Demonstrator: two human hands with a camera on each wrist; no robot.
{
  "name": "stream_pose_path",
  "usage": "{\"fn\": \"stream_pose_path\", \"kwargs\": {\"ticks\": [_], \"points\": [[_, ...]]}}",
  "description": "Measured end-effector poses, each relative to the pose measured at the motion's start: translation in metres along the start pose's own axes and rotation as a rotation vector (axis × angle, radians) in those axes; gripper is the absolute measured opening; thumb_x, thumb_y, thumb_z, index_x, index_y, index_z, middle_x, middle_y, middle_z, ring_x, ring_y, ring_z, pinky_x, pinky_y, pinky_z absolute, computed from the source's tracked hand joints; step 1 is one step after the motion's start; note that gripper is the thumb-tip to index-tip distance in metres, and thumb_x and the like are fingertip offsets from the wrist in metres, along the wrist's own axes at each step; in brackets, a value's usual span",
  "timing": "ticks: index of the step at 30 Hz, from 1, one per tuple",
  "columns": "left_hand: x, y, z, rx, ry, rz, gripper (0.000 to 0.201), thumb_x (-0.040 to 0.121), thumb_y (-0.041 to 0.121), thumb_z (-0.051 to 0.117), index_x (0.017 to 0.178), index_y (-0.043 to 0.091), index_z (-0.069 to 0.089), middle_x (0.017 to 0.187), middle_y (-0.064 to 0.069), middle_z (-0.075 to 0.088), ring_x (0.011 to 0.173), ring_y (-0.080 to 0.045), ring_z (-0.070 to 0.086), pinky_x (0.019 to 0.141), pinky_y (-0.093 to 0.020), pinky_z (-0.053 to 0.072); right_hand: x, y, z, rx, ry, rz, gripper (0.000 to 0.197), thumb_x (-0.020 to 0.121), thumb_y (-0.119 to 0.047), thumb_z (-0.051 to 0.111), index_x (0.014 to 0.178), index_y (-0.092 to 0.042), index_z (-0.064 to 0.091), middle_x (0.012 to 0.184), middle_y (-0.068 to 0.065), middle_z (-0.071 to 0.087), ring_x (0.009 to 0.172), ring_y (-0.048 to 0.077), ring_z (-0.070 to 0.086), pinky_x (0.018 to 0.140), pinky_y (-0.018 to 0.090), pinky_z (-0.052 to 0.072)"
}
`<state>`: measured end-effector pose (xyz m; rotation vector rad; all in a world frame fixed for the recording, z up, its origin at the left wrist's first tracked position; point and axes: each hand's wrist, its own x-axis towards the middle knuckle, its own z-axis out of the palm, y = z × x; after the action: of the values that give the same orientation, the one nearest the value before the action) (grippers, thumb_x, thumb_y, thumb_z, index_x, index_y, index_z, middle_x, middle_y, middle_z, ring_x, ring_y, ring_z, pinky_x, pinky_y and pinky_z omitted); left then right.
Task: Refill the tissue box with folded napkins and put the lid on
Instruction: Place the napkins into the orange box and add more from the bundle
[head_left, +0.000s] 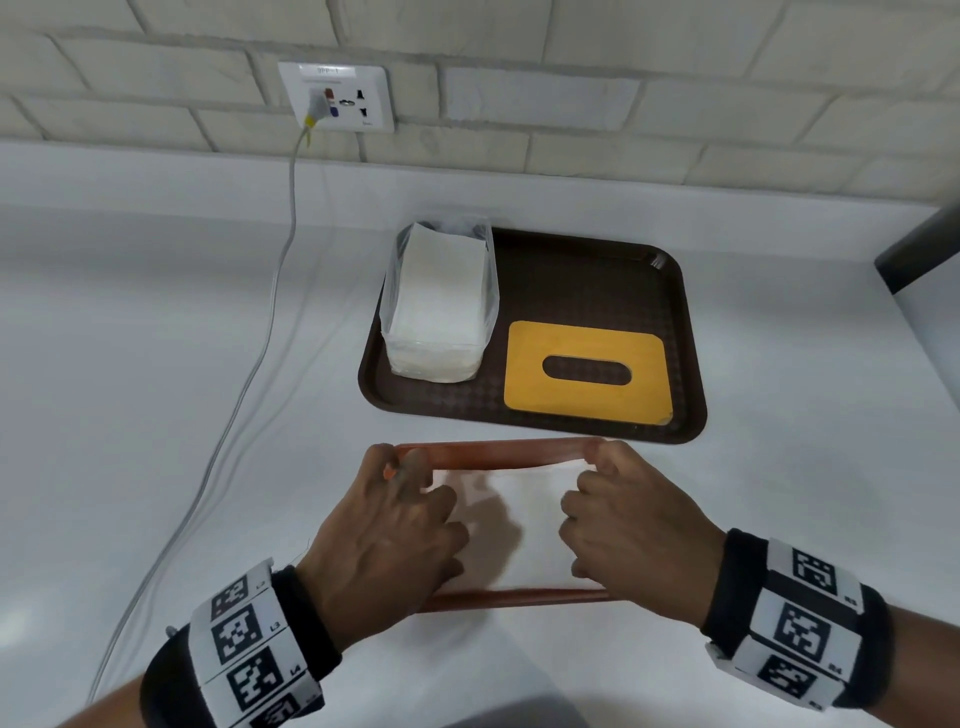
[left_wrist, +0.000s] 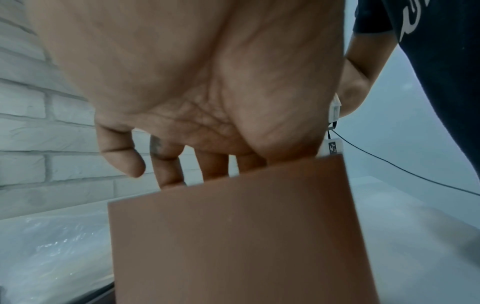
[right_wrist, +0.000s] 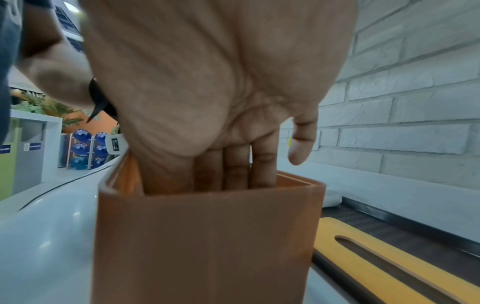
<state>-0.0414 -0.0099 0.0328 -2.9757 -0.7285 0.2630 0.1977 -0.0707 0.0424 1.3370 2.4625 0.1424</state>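
Between my hands (head_left: 511, 525), napkins (head_left: 524, 525) sit in the box (head_left: 493, 451); fingers straight, pressing them down; lid (head_left: 587, 368) beyond, not yet on.

The left wristband (head_left: 249, 644) carries square black-and-white marker codes with small tags L3 and L4 beside them, while the label on the wall socket plate (head_left: 337, 98) is too blurred to read.
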Motion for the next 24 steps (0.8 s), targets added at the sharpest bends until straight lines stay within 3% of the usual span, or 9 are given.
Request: {"fn": "stream_pose_path", "kwargs": {"ticks": [5, 9, 10, 12, 13, 15, 19, 22, 24], "points": [[-0.002, -0.005, 0.005, 0.017, -0.119, -0.003, 0.041, 0.079, 0.042, 0.058, 0.045, 0.02, 0.057, 0.045, 0.009, 0.051, 0.069, -0.026, 0.048, 0.066, -0.039, 0.025, 0.002, 0.002, 0.01, 0.008, 0.018, 0.013, 0.051, 0.054, -0.024, 0.092, 0.031, -0.019, 0.047, 0.038, -0.001, 0.019, 0.045, 0.018, 0.02, 0.081, 0.048, 0.056], [0.0, -0.01, -0.006, -0.048, -0.103, -0.02, 0.041, 0.078, 0.049, 0.049, 0.049, 0.022, 0.063, 0.047, 0.01, 0.055, 0.069, -0.025, 0.053, 0.064, -0.039, 0.035, 0.002, 0.005, -0.002, 0.121, -0.074, 0.0, 0.047, 0.066, -0.039, 0.083, 0.037, -0.022, 0.051, 0.039, -0.006, 0.025, 0.046, 0.017, 0.024, 0.068, 0.039, 0.046], [0.001, -0.016, -0.015, -0.099, -0.057, -0.043, 0.041, 0.078, 0.054, 0.047, 0.055, 0.026, 0.067, 0.051, 0.012, 0.058, 0.069, -0.021, 0.055, 0.065, -0.038, 0.039, 0.003, 0.008, -0.012, 0.179, -0.084, 0.001, 0.04, 0.074, -0.046, 0.075, 0.045, -0.023, 0.058, 0.042, -0.01, 0.038, 0.047, 0.016, 0.035, 0.067, 0.036, 0.042], [0.009, -0.033, -0.037, -0.238, 0.042, -0.121, 0.042, 0.079, 0.066, 0.041, 0.072, 0.038, 0.072, 0.063, 0.019, 0.065, 0.072, -0.013, 0.06, 0.067, -0.035, 0.045, 0.012, 0.021, -0.037, 0.349, -0.125, 0.059, 0.036, 0.089, -0.059, 0.051, 0.084, -0.03, 0.073, 0.072, -0.011, 0.068, 0.071, 0.013, 0.06, 0.076, 0.036, 0.042], [0.016, -0.045, -0.049, -0.322, 0.068, -0.158, 0.045, 0.079, 0.071, 0.038, 0.08, 0.042, 0.073, 0.072, 0.022, 0.069, 0.076, -0.008, 0.063, 0.069, -0.034, 0.048, 0.018, 0.03, -0.055, 0.419, -0.143, 0.09, 0.043, 0.091, -0.063, 0.041, 0.1, -0.034, 0.071, 0.087, -0.012, 0.071, 0.083, 0.01, 0.062, 0.08, 0.036, 0.045], [0.034, -0.071, -0.07, -0.528, 0.114, -0.267, 0.05, 0.079, 0.076, 0.036, 0.089, 0.043, 0.073, 0.085, 0.027, 0.072, 0.08, 0.002, 0.065, 0.074, -0.031, 0.053, 0.033, 0.052, -0.076, 0.551, -0.024, 0.16, 0.04, 0.092, -0.062, 0.039, 0.104, -0.038, 0.069, 0.093, -0.015, 0.071, 0.085, 0.006, 0.062, 0.077, 0.034, 0.05], [0.084, -0.123, -0.074, -0.846, 0.233, -0.471, 0.026, 0.092, 0.051, 0.062, 0.096, 0.029, 0.076, 0.085, 0.019, 0.071, 0.082, -0.003, 0.067, 0.071, -0.019, 0.048, 0.086, 0.093, -0.084, 0.852, 0.232, 0.283, 0.022, 0.093, -0.041, 0.06, 0.1, -0.03, 0.077, 0.095, -0.014, 0.076, 0.086, 0.006, 0.068, 0.081, 0.031, 0.054], [0.116, -0.144, -0.065, -0.834, 0.208, -0.545, 0.021, 0.096, 0.036, 0.062, 0.109, 0.023, 0.074, 0.094, 0.009, 0.071, 0.095, -0.014, 0.066, 0.071, -0.019, 0.042, 0.134, 0.116, -0.068, 1.072, 0.205, 0.394, 0.018, 0.093, -0.025, 0.063, 0.103, -0.019, 0.078, 0.086, -0.018, 0.071, 0.081, 0.004, 0.067, 0.08, 0.023, 0.052], [0.133, -0.149, -0.057, -0.782, 0.165, -0.588, 0.026, 0.097, 0.03, 0.06, 0.118, 0.021, 0.071, 0.113, 0.002, 0.072, 0.105, -0.019, 0.064, 0.08, -0.022, 0.04, 0.157, 0.124, -0.052, 1.159, 0.167, 0.458, 0.02, 0.093, -0.02, 0.062, 0.107, -0.013, 0.076, 0.084, -0.016, 0.069, 0.075, 0.005, 0.067, 0.072, 0.019, 0.05]]}}
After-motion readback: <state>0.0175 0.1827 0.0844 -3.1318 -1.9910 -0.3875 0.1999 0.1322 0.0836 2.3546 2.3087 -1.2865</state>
